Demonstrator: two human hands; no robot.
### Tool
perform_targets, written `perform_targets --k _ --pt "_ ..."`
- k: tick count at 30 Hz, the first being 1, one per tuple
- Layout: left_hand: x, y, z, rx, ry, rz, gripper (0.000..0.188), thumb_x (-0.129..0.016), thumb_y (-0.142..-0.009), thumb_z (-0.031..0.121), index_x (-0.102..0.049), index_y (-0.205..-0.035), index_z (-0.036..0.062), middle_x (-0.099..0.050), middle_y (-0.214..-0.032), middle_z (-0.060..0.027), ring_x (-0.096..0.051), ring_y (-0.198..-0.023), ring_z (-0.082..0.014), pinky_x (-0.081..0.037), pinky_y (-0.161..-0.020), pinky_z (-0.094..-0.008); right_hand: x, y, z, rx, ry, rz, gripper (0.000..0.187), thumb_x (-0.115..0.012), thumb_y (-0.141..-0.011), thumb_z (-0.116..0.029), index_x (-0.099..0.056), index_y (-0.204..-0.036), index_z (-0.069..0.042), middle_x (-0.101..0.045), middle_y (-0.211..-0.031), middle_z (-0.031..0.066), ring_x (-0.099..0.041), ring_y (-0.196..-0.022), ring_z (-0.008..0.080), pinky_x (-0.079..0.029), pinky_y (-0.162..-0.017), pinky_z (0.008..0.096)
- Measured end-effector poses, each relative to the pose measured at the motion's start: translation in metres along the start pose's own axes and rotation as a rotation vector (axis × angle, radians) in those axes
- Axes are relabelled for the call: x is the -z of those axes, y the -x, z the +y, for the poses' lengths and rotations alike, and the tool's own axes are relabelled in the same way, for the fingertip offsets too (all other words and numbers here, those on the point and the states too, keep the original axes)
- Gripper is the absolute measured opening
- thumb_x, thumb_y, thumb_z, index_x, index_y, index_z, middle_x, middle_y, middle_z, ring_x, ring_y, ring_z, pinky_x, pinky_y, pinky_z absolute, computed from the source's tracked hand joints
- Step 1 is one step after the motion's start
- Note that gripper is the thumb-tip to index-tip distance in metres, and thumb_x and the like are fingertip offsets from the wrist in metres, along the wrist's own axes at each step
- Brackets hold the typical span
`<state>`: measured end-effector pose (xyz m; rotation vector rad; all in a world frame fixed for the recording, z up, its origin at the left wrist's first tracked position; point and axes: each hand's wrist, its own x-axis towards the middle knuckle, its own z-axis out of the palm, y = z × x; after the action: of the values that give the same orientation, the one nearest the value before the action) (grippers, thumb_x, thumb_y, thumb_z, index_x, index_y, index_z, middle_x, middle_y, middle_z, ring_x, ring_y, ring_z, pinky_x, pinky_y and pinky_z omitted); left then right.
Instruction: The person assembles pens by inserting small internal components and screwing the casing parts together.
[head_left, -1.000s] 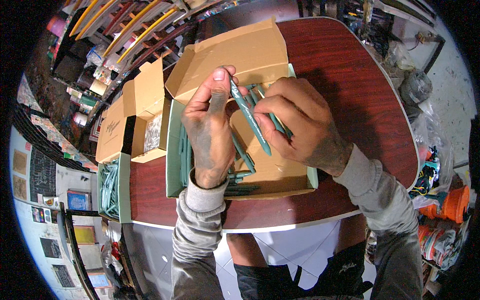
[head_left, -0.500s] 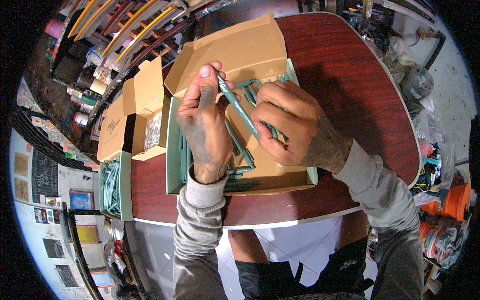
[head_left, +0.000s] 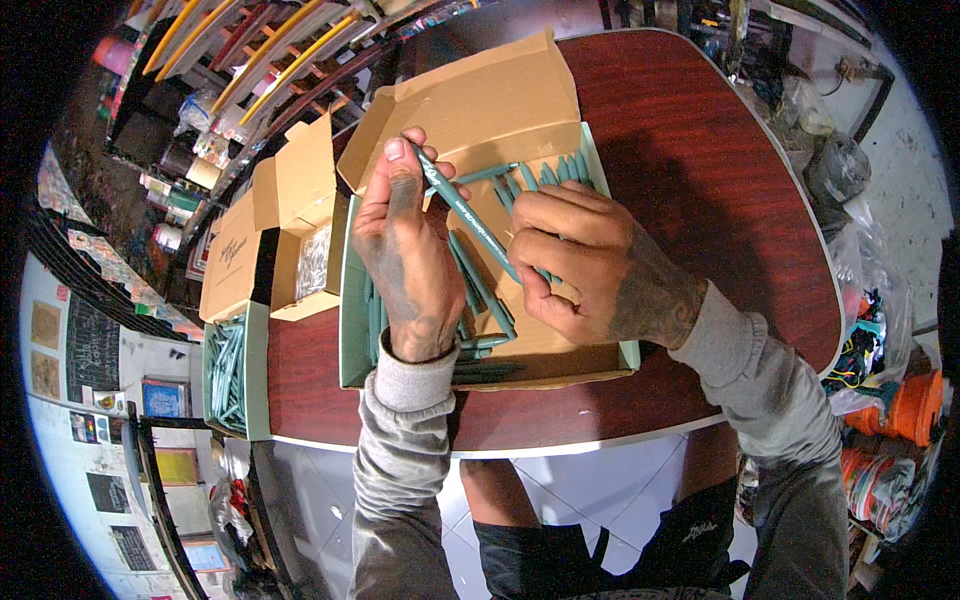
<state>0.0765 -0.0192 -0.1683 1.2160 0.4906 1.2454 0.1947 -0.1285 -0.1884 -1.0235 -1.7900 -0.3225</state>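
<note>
A dark green pen (head_left: pixel 467 213) with white print slants between my two hands. My left hand (head_left: pixel 408 245) pinches its upper end between thumb and fingers. The curled fingers of my right hand (head_left: pixel 590 262) close round its lower end, hiding the tip. Both hands hover over an open cardboard box (head_left: pixel 560 362) with a pale green outside and a brown inside. Several more green pens (head_left: pixel 482 285) lie in it, some in a row at its far right, others at the left and near side, partly covered by my hands.
Left of the big box stands a narrow pale green box (head_left: pixel 236 380) full of similar pens. Behind it is an open brown carton (head_left: pixel 311 262) holding clear, shiny pieces. All rest on a dark red wood-grain table (head_left: pixel 700 180) with a white edge. An orange container (head_left: pixel 905 408) sits at the right.
The pen has turned slightly, so its print faces differently. My hands keep their grips almost in place, and the whole view has shifted a little.
</note>
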Motion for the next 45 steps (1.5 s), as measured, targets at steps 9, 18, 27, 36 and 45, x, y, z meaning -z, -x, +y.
perform_targets --k 9,18,27,36,45 --pt "0.005 -0.007 0.004 -0.008 0.022 0.024 0.027 -0.059 -0.096 0.03 -0.064 -0.106 0.0047 -0.061 -0.087 0.0006 -0.058 -0.077 -0.0076 -0.05 -0.066 -0.0251 -0.001 0.002 -0.003 -0.032 -0.052 -0.122 0.018 -0.064 -0.059 0.002 -0.05 -0.07 -0.003 -0.048 -0.079 0.011 -0.054 -0.071 0.0302 -0.045 -0.065 0.0391" --pt "0.008 -0.01 0.007 -0.031 0.037 0.031 0.027 -0.06 -0.096 0.03 -0.064 -0.106 0.0055 -0.06 -0.086 0.0018 -0.058 -0.077 -0.0073 -0.05 -0.066 -0.0241 0.002 -0.001 -0.01 -0.036 -0.058 -0.222 0.016 -0.058 -0.056 0.001 -0.049 -0.068 -0.004 -0.045 -0.075 0.0098 -0.051 -0.066 0.0289 -0.044 -0.062 0.0386" --pt "0.004 -0.008 0.005 -0.018 0.034 0.095 0.03 -0.061 -0.094 0.033 -0.063 -0.106 0.0054 -0.059 -0.085 0.0016 -0.057 -0.077 -0.0084 -0.05 -0.066 -0.0251 0.009 0.0 -0.009 -0.154 -0.136 -0.373 0.013 -0.055 -0.055 -0.001 -0.045 -0.063 -0.003 -0.043 -0.07 0.0114 -0.052 -0.063 0.0316 -0.044 -0.057 0.0405" --pt "0.008 -0.01 0.001 -0.002 0.078 0.088 0.031 -0.064 -0.092 0.032 -0.062 -0.105 0.0038 -0.059 -0.084 0.0006 -0.057 -0.076 -0.0083 -0.05 -0.065 -0.0238 0.017 -0.005 -0.013 -0.221 -0.286 -0.427 0.009 -0.052 -0.056 -0.001 -0.043 -0.057 -0.001 -0.043 -0.062 0.0135 -0.052 -0.057 0.0338 -0.042 -0.053 0.0417" --pt "0.026 -0.027 0.005 -0.017 0.119 0.103 0.026 -0.055 -0.098 0.03 -0.059 -0.109 0.0073 -0.054 -0.086 0.0016 -0.054 -0.078 -0.0083 -0.05 -0.069 -0.0267 0.026 -0.001 -0.013 -0.352 -0.456 -0.723 0.02 -0.058 -0.063 -0.005 -0.04 -0.056 0.0 -0.044 -0.058 0.0112 -0.047 -0.05 0.0271 -0.038 -0.05 0.0372"
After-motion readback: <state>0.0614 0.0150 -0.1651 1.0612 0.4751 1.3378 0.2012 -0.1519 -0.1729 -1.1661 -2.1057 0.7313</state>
